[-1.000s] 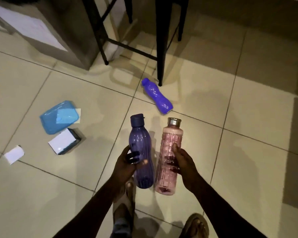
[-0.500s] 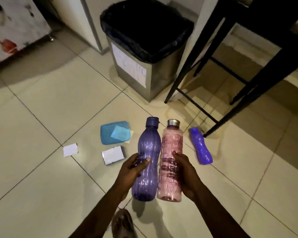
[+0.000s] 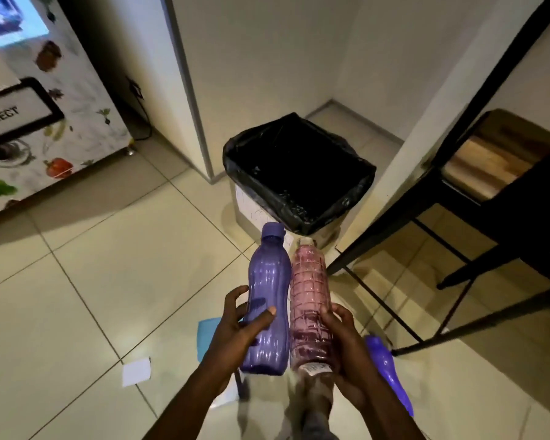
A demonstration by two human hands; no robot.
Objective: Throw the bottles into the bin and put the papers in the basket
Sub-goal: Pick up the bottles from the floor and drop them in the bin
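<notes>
Bin (image 3: 299,176), lined with a black bag and open at the top, stands in the upper middle of the frame, in the corner between a pillar (image 3: 188,84) and a wall. It lies straight ahead of both hands, above them in the picture, with a short stretch of tiled floor (image 3: 92,281) between.

Both held bottles stand nearly upright, long axes pointing up the frame toward the bin, caps leading, sides touching. The purple bottle (image 3: 267,300) sits left of the pink bottle (image 3: 310,306), whose cap comes just short of the bin's near wall. Neither hand is clearly nearer to the bin; they sit about level in the lower middle.

The left hand (image 3: 238,328) wraps the purple bottle's lower half, thumb across the front, fingers curled behind. The right hand (image 3: 346,338) grips the pink bottle low on its right side, fingers curled round it.

A third bottle (image 3: 389,376), also purple, lies on the floor at lower right, behind the right forearm, its long axis running diagonally down toward the right. It is well apart from the bin.

A white paper (image 3: 136,372) lies flat on the floor at lower left, and a blue sheet-like thing (image 3: 208,336) shows partly behind the left wrist. No basket is in view.

My judgement: the coming move is a forward carry or toss, caps first, into the bin's open mouth.
</notes>
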